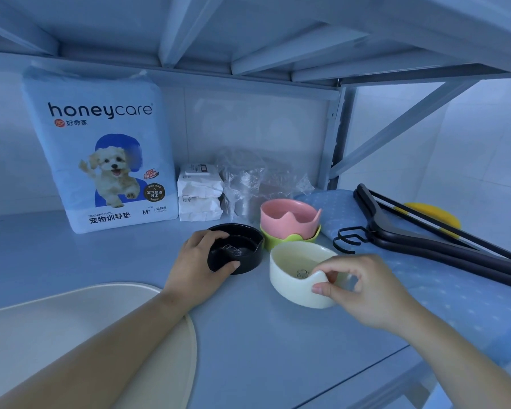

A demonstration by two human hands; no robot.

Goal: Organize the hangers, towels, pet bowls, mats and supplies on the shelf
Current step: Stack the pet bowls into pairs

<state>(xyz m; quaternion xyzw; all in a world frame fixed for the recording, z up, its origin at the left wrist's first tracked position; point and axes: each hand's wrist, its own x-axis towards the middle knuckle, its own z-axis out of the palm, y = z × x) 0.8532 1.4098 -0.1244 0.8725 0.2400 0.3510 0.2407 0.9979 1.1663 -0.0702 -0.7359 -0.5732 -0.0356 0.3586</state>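
Glossy, both — black bowl (239, 252) round, cream bowl (298, 276) cat-eared.

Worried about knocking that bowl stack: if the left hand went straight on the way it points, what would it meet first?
The left hand grips the black bowl. Straight on along its forearm's line, probably the pink bowl stacked in the green bowl comes first; depth is unclear.

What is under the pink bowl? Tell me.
The pink bowl is nested in a green bowl, whose scalloped rim shows beneath it. The green bowl's inside is covered, so anything in it cannot be seen.
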